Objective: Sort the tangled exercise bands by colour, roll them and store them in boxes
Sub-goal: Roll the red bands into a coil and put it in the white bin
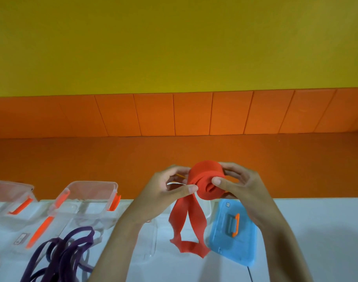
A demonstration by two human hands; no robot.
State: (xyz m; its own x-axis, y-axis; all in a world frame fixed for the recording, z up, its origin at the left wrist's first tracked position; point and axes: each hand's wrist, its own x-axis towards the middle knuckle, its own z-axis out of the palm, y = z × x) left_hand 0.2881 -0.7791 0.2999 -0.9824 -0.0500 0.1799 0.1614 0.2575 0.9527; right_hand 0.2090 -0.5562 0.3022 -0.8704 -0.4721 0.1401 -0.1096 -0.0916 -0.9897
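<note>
While half in a roll, red band [207,180] in curled-finger pinch of left hand [163,192] and right hand [242,187].

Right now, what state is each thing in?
Red exercise band: partly rolled, loop end hanging loose.
Left hand: pinches the roll's edge.
Right hand: grips the roll.
Purple bands: tangled, unrolled on the table.
Clear boxes: open, lids off.
Blue lid: off, lying flat.

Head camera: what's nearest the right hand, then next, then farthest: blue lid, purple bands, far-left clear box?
From the right hand, gripping the red band:
1. blue lid, just below it.
2. purple bands, low on the left.
3. far-left clear box, at the left edge.
</note>
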